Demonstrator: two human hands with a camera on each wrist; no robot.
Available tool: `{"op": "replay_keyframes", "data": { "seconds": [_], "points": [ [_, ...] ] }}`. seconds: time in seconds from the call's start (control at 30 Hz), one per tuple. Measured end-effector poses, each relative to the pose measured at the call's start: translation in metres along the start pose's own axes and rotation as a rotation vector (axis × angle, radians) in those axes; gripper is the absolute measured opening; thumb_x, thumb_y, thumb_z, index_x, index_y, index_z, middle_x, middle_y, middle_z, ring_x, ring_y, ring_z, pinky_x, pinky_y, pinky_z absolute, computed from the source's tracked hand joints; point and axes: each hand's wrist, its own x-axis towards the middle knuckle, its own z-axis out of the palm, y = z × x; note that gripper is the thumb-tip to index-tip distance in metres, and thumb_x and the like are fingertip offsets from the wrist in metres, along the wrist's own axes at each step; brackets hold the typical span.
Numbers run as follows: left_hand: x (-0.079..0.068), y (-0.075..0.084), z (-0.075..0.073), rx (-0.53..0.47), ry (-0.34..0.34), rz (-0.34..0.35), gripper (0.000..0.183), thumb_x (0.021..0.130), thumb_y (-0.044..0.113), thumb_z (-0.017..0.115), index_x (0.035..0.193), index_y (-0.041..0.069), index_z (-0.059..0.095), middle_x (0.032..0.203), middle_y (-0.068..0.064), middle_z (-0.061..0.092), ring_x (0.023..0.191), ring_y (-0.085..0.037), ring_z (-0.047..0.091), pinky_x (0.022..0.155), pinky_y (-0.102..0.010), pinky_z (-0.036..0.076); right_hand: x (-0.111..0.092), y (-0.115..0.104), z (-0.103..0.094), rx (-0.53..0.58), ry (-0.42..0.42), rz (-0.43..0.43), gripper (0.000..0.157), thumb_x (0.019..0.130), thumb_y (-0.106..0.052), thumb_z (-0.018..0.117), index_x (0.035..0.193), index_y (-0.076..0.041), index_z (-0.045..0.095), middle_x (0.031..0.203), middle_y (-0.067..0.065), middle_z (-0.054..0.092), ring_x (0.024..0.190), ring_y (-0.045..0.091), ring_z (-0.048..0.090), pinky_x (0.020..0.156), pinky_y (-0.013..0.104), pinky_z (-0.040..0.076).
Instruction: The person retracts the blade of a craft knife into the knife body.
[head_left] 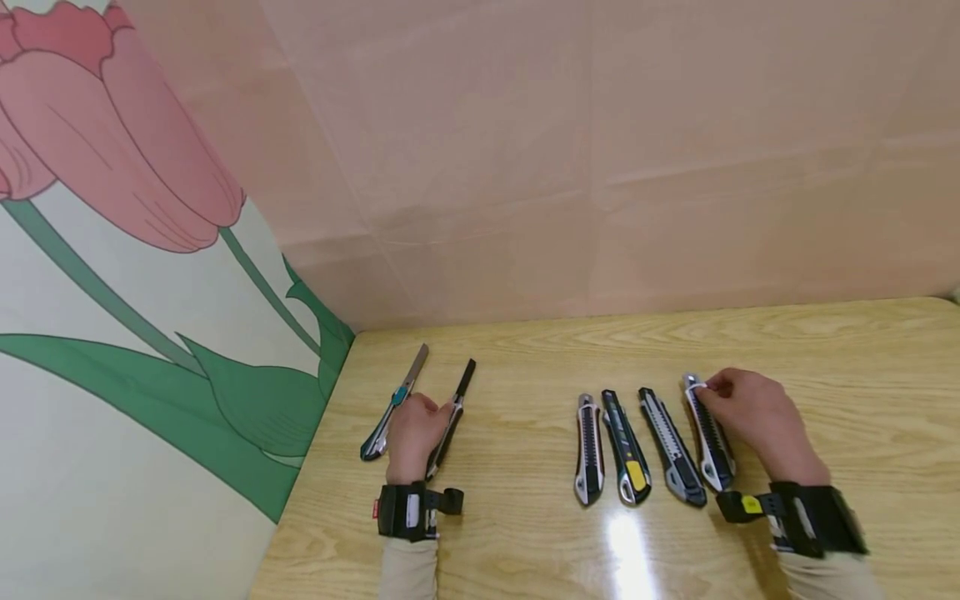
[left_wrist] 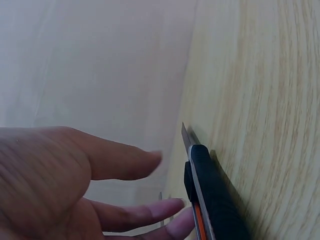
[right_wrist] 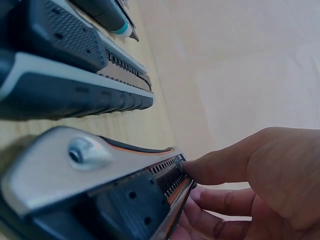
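Pinching, far end: the right hand (head_left: 761, 417) has thumb and fingertips together on the nose of the silver cutter (head_left: 711, 437), right end of the row over this wood-grain table (head_left: 525, 542).
Silver cutter: what a looker up close! Metallic body, thin orange trim, toothed channel down the nose, dark slider dotted with small round marks, far end leaning left.
Left hand: over to the left hand (head_left: 416, 437), thumb stretched well away from the fingers, fingertips right at the black cutter (head_left: 454, 414); whether they touch, I cannot tell.
Black cutter: dark handle, orange streak along its side, blade out and pointing far and right.
Teal cutter: left of it, the teal cutter (head_left: 400, 396), long blade out, bright slider mid-body.
Middle row: left to right, white-edged cutter (head_left: 589, 450), yellow-marked cutter (head_left: 626, 450), grey cutter (head_left: 672, 450), side by side.
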Motion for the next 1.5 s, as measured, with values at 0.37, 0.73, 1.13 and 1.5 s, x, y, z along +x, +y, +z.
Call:
{"op": "replay_keyframes", "data": {
  "seconds": [0.37,0.73,1.13,1.5],
  "points": [
    [0.0,-0.002,0.005,0.001,-0.058,-0.011,0.033,0.078,0.031,0.08,0.092,0.006,0.066,0.08,-0.007,0.062,0.068,-0.023,0.056,0.052,-0.029,0.038,0.0,0.001,0.005,0.024,0.008,0.002,0.045,0.093,-0.037,0.063,0.102,0.006,0.063,0.095,0.029,0.068,0.071,0.03,0.063,0.055,0.039,0.05],
    [0.001,-0.003,0.007,0.034,-0.043,-0.002,0.037,0.068,0.027,0.086,0.09,0.005,0.067,0.08,-0.007,0.063,0.069,-0.023,0.057,0.054,-0.031,0.041,-0.001,-0.003,0.006,0.024,0.027,0.015,0.04,0.095,-0.034,0.06,0.108,0.004,0.062,0.098,0.029,0.067,0.072,0.03,0.063,0.054,0.038,0.049],
    [-0.002,0.002,0.006,0.062,-0.041,0.052,0.036,0.069,0.03,0.085,0.088,0.005,0.068,0.079,-0.006,0.062,0.068,-0.023,0.057,0.057,-0.033,0.044,-0.008,-0.026,-0.005,0.059,0.205,-0.064,0.029,0.097,-0.025,0.058,0.112,-0.001,0.065,0.098,0.026,0.068,0.074,0.034,0.064,0.048,0.033,0.046],
    [-0.009,0.018,0.007,-0.079,-0.101,0.135,0.029,0.075,0.024,0.082,0.092,0.004,0.07,0.078,-0.004,0.066,0.066,-0.019,0.058,0.052,-0.027,0.042,-0.016,-0.079,0.006,0.172,0.234,-0.177,0.015,0.095,-0.012,0.059,0.102,-0.006,0.07,0.088,0.013,0.072,0.066,0.024,0.063,0.043,0.028,0.043]
  ]
}}
